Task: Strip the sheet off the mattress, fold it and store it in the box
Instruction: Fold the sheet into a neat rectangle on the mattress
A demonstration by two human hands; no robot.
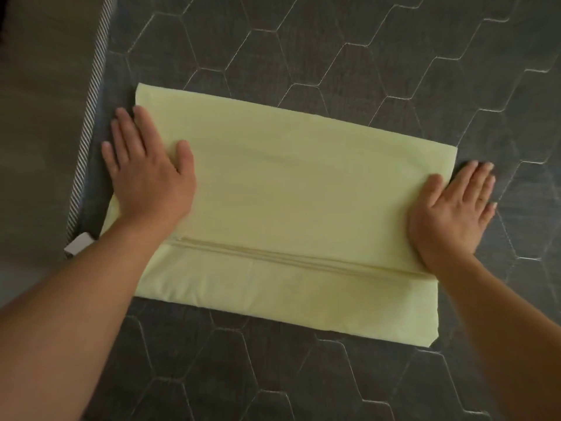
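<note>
The pale yellow sheet (291, 208) lies folded into a rectangle on the bare grey mattress (394, 71). The left hand (148, 177) and right hand (452, 214) press flat on its two ends, each grip wide, fingers spread, holding nothing. To finish well, I judge, smooth outward so the layers stay square before the next fold. The box is out of view; the layer count along the near seam is unclear.

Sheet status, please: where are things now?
Left hand and right hand flat, open, pressing the folded yellow sheet on the bare mattress. Box not in view.
</note>
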